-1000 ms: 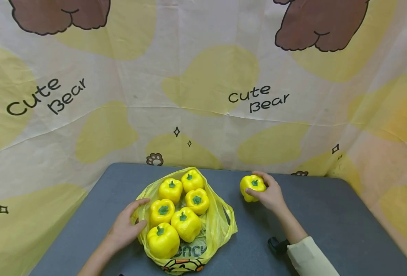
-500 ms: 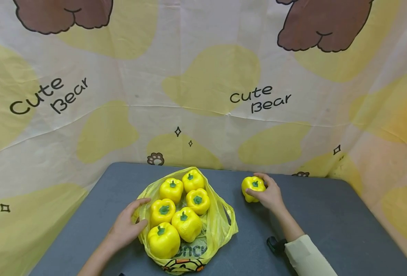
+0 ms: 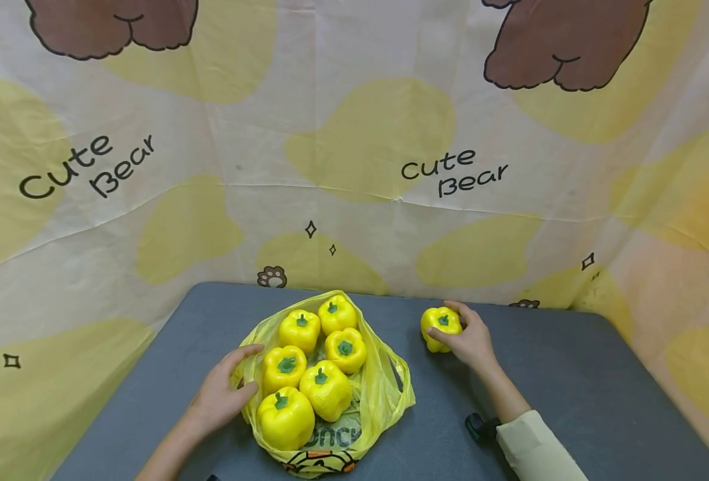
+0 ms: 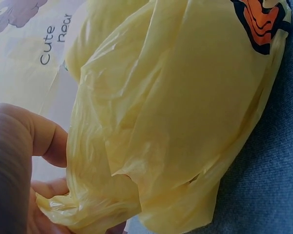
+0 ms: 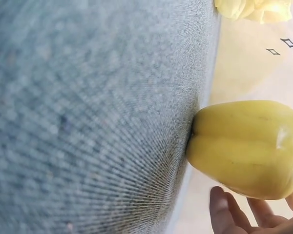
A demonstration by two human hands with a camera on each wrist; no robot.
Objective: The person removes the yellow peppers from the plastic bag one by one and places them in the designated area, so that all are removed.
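Observation:
A yellow plastic bag (image 3: 384, 401) lies with its mouth spread on the table, several yellow bell peppers (image 3: 286, 419) inside it, green stems showing. At the bag's left side, my left hand (image 3: 216, 394) holds the bag between thumb and fingers; the left wrist view has the crumpled plastic (image 4: 151, 122) running between them. To the right, apart from the bag, one more yellow bell pepper (image 3: 437, 327) stands on the table. My right hand (image 3: 471, 339) grips it from the right, thumb in front and fingers behind. In the right wrist view its base (image 5: 200, 136) meets the table.
The grey table (image 3: 571, 387) has a far edge close to a hanging printed cloth (image 3: 360, 147), which also closes in both sides. A black strap-like object (image 3: 480, 427) sits by my right wrist, near the light sleeve (image 3: 537, 444).
The head view shifts very slightly. Both hands, the bag and the bell peppers otherwise keep their places.

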